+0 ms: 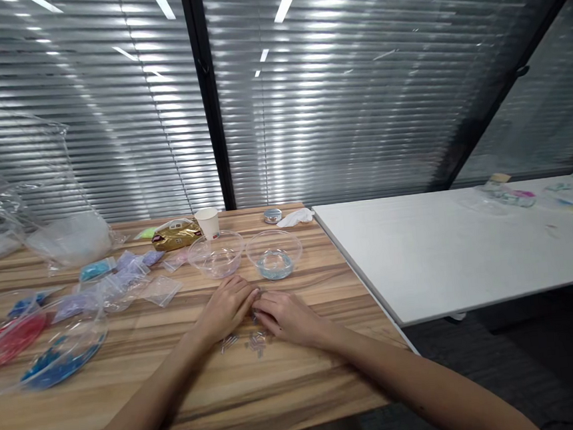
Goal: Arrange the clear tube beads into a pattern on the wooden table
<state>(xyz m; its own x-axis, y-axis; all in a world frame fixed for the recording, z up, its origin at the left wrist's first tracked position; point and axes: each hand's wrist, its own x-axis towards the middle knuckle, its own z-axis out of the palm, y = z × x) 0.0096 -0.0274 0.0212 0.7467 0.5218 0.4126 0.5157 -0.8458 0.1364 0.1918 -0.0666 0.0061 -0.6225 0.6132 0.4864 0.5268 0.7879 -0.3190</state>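
My left hand (231, 307) and my right hand (286, 314) meet above the wooden table, fingers curled and pinched together at the fingertips. Whatever lies between them is small and mostly hidden. Just below, on the table, are two loose clusters of small clear tube-like pieces, one on the left (229, 342) and a larger one (257, 342) near the middle. Behind my hands stand two clear plastic bowls. The left bowl (216, 256) has a faint pinkish tint, and the right bowl (274, 255) holds something pale blue at its bottom.
To the left are small zip bags (121, 277) of coloured pieces and clear bowls with red (14, 340) and blue (61, 362) contents. A paper cup (208, 223), gold packet (176, 234), round tin (272, 215) and white tissue (295, 218) stand at the back. A white table (450, 247) adjoins on the right.
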